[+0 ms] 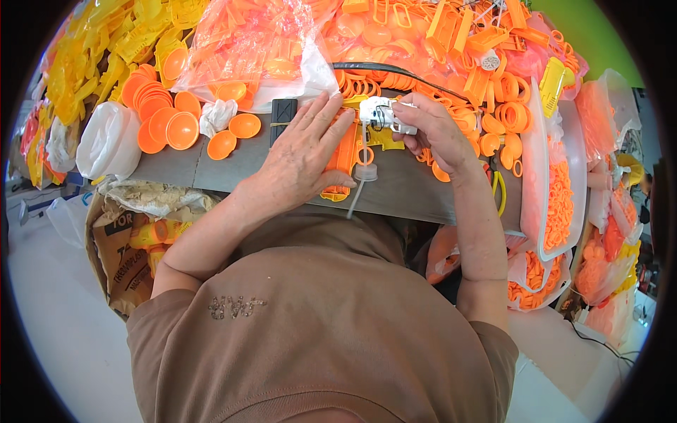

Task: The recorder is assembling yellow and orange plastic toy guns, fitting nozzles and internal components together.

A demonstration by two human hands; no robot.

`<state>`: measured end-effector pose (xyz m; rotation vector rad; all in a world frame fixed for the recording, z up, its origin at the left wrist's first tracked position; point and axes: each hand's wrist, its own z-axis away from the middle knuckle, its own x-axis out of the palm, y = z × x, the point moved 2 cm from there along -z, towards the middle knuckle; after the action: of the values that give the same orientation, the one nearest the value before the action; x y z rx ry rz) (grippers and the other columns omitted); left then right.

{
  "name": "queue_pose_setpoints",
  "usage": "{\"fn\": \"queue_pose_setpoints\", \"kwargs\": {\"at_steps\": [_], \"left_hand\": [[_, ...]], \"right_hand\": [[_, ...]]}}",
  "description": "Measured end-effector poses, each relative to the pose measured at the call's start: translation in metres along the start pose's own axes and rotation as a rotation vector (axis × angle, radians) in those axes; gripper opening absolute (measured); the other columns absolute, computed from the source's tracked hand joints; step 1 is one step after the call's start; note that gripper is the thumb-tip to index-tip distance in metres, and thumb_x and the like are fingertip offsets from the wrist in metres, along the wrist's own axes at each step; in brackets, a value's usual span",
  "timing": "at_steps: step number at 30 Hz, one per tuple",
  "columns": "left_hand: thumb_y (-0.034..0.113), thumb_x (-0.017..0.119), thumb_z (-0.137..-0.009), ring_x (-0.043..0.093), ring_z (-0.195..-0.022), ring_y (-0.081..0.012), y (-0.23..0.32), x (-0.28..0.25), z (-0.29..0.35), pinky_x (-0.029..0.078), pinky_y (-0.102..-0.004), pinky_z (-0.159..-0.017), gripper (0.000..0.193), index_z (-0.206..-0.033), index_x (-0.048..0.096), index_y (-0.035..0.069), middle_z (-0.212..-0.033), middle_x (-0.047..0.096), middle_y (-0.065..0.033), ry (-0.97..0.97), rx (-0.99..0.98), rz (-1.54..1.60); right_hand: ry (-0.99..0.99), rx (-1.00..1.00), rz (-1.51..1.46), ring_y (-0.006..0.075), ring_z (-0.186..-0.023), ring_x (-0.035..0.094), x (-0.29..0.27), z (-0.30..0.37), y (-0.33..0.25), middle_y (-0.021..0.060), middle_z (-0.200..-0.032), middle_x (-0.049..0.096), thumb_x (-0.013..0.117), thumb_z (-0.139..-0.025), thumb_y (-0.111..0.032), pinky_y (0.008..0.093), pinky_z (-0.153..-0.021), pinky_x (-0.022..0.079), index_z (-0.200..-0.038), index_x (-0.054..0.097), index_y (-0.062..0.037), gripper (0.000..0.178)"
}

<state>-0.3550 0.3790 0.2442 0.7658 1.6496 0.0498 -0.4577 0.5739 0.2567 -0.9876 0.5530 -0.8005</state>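
A small white mechanism [377, 111] with dark wires is pinched between the thumb and fingers of my right hand [441, 134], above the work table. A thin translucent tube [356, 197] with a clear cap-like piece [366, 172] hangs down from it toward the table's front edge. My left hand [300, 151] lies stretched out flat, fingers extended, beside and partly over an orange molded part [343, 154]; whether it presses on that part is hidden. A yellow molded part [386, 138] sits just behind the tube. Left of my left fingers stands a black block [283, 113] with a band around it.
Orange cups [183, 131] and a white bag-lined container [108, 141] stand at left. Orange parts heap along the back, yellow ones [84, 63] far left. Yellow-handled pliers [500, 192] lie at right, near a clear bin [570, 233] of small orange pieces. A paper sack [113, 247] stands below left.
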Motion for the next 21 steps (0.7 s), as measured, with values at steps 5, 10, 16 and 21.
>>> {"fn": "queue_pose_setpoints", "kwargs": {"at_steps": [5,10,16,21], "left_hand": [[0.033,0.076,-0.067,0.027,-0.132,-0.0403,-0.001,0.002,0.001,0.026,-0.0456,-0.108,0.086,-0.134,0.034,-0.004,-0.14,0.03,-0.0259,0.003,-0.003,0.019],[0.031,0.076,-0.066,0.027,-0.132,-0.0405,0.0,0.003,0.001,0.026,-0.046,-0.108,0.087,-0.134,0.034,-0.003,-0.141,0.029,-0.0254,0.013,-0.007,0.032],[0.028,0.077,-0.065,0.027,-0.132,-0.0415,0.0,0.003,0.0,0.026,-0.0464,-0.108,0.087,-0.134,0.034,-0.003,-0.14,0.03,-0.0254,-0.003,0.0,0.049],[0.024,0.077,-0.067,0.029,-0.13,-0.0421,0.001,0.004,0.0,0.029,-0.0465,-0.107,0.079,-0.131,0.037,-0.002,-0.136,0.034,-0.0245,0.075,-0.003,0.108]], "right_hand": [[-0.027,0.02,-0.132,0.0071,-0.051,0.054,0.007,0.007,-0.005,0.0082,-0.083,0.062,0.054,-0.09,-0.029,0.0183,-0.039,0.04,-0.099,0.052,-0.0042,0.026],[-0.125,0.05,-0.394,0.0125,-0.051,0.059,0.014,0.01,0.005,0.0152,-0.09,0.064,0.049,-0.093,-0.03,0.0218,-0.04,0.048,-0.114,0.047,-0.0019,0.036],[-0.274,0.032,-0.728,0.0157,-0.053,0.06,0.014,0.002,0.027,0.0197,-0.092,0.064,0.04,-0.096,-0.037,0.024,-0.042,0.048,-0.119,0.047,-0.0011,0.043],[-0.299,0.017,-0.805,0.0137,-0.052,0.055,0.012,-0.002,0.037,0.0167,-0.088,0.064,0.037,-0.097,-0.04,0.0251,-0.045,0.043,-0.117,0.051,-0.004,0.043]]}}
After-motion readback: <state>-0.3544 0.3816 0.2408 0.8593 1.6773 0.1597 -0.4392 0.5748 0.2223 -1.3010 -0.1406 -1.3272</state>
